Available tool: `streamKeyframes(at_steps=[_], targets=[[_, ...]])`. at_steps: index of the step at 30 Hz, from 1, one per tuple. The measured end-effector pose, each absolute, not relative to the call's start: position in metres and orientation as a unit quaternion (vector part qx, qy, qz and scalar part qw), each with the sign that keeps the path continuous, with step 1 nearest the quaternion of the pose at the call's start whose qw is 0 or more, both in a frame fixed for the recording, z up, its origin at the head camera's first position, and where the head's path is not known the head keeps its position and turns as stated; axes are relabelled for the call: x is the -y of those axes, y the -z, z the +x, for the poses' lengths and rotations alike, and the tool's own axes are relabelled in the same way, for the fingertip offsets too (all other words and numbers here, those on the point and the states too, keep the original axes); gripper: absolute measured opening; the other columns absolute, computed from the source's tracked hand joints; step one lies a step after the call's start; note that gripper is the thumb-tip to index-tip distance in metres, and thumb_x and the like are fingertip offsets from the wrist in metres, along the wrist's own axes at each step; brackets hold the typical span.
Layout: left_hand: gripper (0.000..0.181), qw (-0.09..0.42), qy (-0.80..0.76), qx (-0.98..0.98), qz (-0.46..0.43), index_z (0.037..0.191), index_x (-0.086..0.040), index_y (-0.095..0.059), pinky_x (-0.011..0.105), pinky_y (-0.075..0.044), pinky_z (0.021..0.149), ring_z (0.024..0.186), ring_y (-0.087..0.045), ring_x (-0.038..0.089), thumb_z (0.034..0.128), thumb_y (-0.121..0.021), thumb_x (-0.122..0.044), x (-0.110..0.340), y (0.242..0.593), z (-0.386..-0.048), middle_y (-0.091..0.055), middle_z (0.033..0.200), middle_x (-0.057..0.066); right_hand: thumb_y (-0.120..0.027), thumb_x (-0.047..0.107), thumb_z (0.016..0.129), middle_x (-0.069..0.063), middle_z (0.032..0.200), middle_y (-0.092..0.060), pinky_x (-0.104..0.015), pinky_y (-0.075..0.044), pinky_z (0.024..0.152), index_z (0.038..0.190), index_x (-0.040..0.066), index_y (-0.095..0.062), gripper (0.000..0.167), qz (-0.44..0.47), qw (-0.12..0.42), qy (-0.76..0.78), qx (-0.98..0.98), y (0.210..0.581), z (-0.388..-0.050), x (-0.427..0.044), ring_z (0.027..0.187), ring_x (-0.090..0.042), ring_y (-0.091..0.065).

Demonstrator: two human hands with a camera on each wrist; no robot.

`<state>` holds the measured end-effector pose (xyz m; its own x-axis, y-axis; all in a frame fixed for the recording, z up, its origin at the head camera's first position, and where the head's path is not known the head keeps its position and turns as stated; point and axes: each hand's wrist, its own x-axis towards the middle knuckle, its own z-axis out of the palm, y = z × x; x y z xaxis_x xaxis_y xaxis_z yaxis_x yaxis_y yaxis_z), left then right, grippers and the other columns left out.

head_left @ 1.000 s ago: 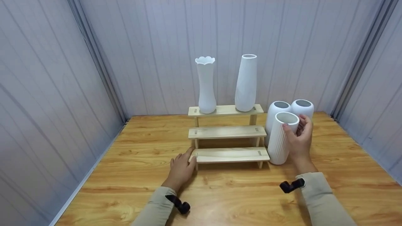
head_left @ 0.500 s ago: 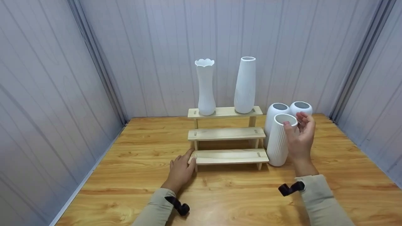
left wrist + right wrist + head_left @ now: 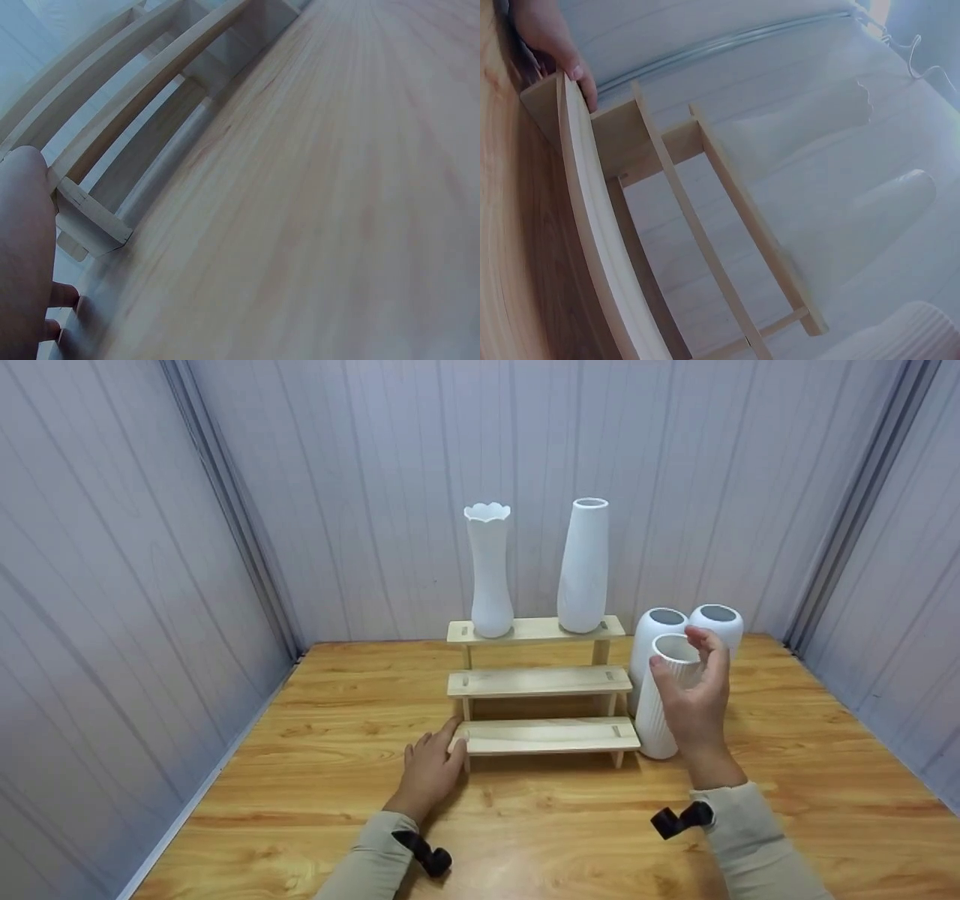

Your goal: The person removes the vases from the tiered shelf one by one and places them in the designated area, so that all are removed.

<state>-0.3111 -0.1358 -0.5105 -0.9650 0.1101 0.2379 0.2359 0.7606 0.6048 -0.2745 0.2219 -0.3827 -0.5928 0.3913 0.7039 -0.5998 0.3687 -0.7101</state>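
A three-tier wooden display stand (image 3: 540, 682) stands on the table. My left hand (image 3: 431, 765) holds the left end of its lowest shelf between thumb and index finger; other fingertips meet the tabletop in the left wrist view. My right hand (image 3: 697, 705) is in front of a ribbed white vase (image 3: 654, 720), thumb and fingers bent and apart near its rim. Whether the hand touches the vase cannot be told. That vase is upright on the table at the stand's right end. On the top shelf are a scalloped-rim vase (image 3: 491, 577) and a tapered white vase (image 3: 583, 570).
Two smooth white vases stand behind the ribbed one: a nearer vase (image 3: 643, 649) and a farther vase (image 3: 724, 622). The wooden table (image 3: 322, 712) reaches pale panelled walls (image 3: 360, 510) at the back and sides.
My right hand has loosened from around the ribbed vase and shifted left across its front. The vase stays in place. The left hand keeps its position on the stand.
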Motion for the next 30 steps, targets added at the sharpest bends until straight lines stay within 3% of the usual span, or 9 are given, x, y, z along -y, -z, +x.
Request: streamKeyframes(at_steps=[5, 12, 18, 30], targets=[[0.05, 0.092, 0.332, 0.934, -0.09, 0.152, -0.024, -0.047, 0.072, -0.012, 0.113, 0.141, -0.038, 0.047, 0.1064, -0.04, -0.044, 0.137, 0.513, -0.31, -0.054, 0.149, 0.005, -0.071, 0.007, 0.085, -0.018, 0.138, -0.05, -0.038, -0.025, 0.119, 0.139, -0.004, -0.044, 0.061, 0.101, 0.421, -0.58, 0.69, 0.384, -0.274, -0.209, 0.135, -0.023, -0.043], [0.052, 0.086, 0.333, 0.934, -0.099, 0.154, -0.022, -0.044, 0.073, -0.01, 0.113, 0.141, -0.036, 0.048, 0.1074, -0.038, -0.043, 0.139, 0.512, -0.308, -0.053, 0.15, 0.006, -0.071, 0.002, 0.084, -0.012, 0.135, -0.05, -0.04, -0.03, 0.118, 0.138, -0.006, -0.043, 0.062, 0.145, 0.394, -0.619, 0.664, 0.385, -0.281, -0.19, 0.132, -0.03, -0.045], [0.052, 0.087, 0.336, 0.933, -0.098, 0.154, -0.022, -0.044, 0.072, -0.01, 0.113, 0.141, -0.037, 0.047, 0.107, -0.039, -0.042, 0.137, 0.511, -0.308, -0.052, 0.15, 0.007, -0.073, 0.011, 0.088, -0.012, 0.14, -0.05, -0.037, -0.031, 0.118, 0.145, -0.002, -0.039, 0.067, 0.146, 0.347, -0.634, 0.676, 0.385, -0.294, -0.175, 0.134, -0.022, -0.046], [0.05, 0.092, 0.326, 0.936, -0.1, 0.154, -0.024, -0.044, 0.073, -0.011, 0.112, 0.141, -0.038, 0.047, 0.107, -0.039, -0.04, 0.137, 0.511, -0.31, -0.052, 0.151, 0.004, -0.075, 0.033, 0.09, -0.016, 0.16, -0.029, -0.045, -0.024, 0.121, 0.16, 0.01, -0.018, 0.094, 0.081, 0.252, -0.612, 0.745, 0.364, -0.335, -0.166, 0.15, -0.031, -0.027]])
